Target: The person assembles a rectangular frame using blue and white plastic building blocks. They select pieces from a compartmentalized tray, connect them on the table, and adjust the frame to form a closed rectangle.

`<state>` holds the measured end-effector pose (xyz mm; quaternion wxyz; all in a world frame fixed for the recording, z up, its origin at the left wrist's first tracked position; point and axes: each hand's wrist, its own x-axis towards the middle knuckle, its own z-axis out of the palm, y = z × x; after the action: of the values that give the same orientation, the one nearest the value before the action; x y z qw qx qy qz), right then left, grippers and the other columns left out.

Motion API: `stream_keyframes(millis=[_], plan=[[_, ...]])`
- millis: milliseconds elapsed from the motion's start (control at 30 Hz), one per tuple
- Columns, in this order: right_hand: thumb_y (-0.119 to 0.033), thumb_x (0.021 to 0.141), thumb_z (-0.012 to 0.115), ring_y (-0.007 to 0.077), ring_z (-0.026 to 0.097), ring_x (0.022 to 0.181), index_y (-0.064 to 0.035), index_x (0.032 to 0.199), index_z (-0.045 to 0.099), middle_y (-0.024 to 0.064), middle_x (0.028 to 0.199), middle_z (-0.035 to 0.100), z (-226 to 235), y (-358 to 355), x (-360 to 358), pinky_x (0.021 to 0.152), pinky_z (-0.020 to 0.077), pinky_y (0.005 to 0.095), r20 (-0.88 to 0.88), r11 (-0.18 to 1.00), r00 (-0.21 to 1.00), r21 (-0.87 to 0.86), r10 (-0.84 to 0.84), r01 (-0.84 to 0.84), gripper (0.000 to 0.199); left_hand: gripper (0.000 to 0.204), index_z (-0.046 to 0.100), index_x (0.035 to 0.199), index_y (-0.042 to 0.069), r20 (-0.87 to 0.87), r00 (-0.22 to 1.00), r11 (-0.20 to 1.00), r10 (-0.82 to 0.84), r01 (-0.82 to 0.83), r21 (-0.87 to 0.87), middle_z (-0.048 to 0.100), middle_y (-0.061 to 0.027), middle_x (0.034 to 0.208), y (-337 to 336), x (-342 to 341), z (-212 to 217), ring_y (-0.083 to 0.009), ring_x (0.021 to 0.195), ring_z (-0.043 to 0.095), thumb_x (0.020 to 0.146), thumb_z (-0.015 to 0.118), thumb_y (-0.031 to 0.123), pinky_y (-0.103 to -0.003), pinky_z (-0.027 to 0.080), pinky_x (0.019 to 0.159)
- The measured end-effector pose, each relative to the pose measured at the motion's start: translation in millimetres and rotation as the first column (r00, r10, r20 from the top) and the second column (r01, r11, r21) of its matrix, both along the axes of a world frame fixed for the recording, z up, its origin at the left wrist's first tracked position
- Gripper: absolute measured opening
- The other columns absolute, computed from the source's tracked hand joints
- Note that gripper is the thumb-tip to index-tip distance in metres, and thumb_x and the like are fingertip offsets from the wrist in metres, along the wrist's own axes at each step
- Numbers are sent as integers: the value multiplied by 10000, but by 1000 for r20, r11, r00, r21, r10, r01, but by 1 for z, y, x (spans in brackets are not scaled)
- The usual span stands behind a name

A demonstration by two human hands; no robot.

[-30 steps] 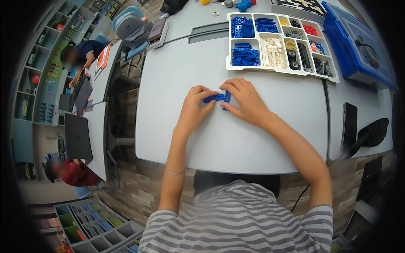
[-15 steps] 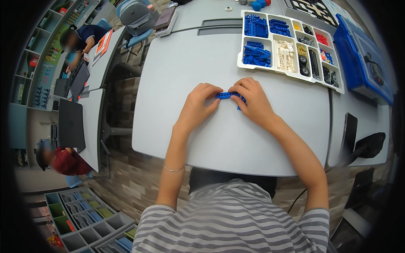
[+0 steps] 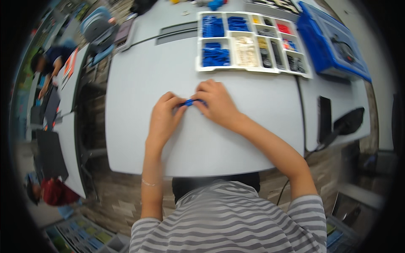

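Observation:
Between my two hands, over the middle of the white table (image 3: 139, 139), is a small blue building-block beam (image 3: 189, 102). My left hand (image 3: 165, 114) pinches its left end between thumb and fingers. At the other end, my right hand (image 3: 215, 101) has its thumb and fingers closed on the blue piece. My fingers cover most of it, and blur hides whether it is one part or several joined. Beyond my hands lies a white sorting tray (image 3: 236, 68) with blue, white, black, grey, red and yellow building parts in its compartments.
A blue lidded box (image 3: 333, 46) stands right of the tray. On the right-hand table lie a phone (image 3: 324, 120) and a black object (image 3: 349, 122). A pale device (image 3: 125, 36) sits at the far left corner. Two people work at tables on the left.
My view has swung, so the table and tray appear farther left. The blue piece shows less between my fingers, and the part that hung below my right hand is no longer visible.

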<state>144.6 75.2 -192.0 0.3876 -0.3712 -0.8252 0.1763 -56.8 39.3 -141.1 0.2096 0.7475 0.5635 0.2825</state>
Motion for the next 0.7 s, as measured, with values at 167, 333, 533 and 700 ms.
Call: stream_keyframes(millis=[167,333,533,700], plan=[[-148,857,752,254,576,1034,-96,940,770,58,998,633,-1,-6,-6,896,433,415,74,994,995,83,-72,65,99,158,719,1038,41,-122,992,1000,24,-25,-6,649,-62,963,-4,7,6,-222,836,649,886,755,70,-350,535,751],[-167,864,765,282,599,1071,-91,977,767,74,1049,647,7,-5,5,934,463,426,-5,987,996,134,-91,91,137,203,681,1095,52,-160,987,1000,9,-10,-3,635,-51,991,-5,6,2,-206,800,626,899,733,62,-342,525,736],[-171,860,787,329,666,1103,-68,1000,760,126,1043,724,79,33,111,978,519,437,-276,787,861,355,-428,505,175,177,664,1112,16,-278,960,999,42,-34,34,628,-92,1040,-18,3,-4,-234,789,641,942,692,58,-367,531,739],[-315,869,799,320,527,1319,-87,1261,692,126,1354,624,119,79,261,1082,424,499,43,358,402,548,-915,756,466,176,660,1122,19,-305,950,997,64,-51,50,636,-98,1071,-25,-2,-7,-279,850,672,953,684,62,-389,548,775]])
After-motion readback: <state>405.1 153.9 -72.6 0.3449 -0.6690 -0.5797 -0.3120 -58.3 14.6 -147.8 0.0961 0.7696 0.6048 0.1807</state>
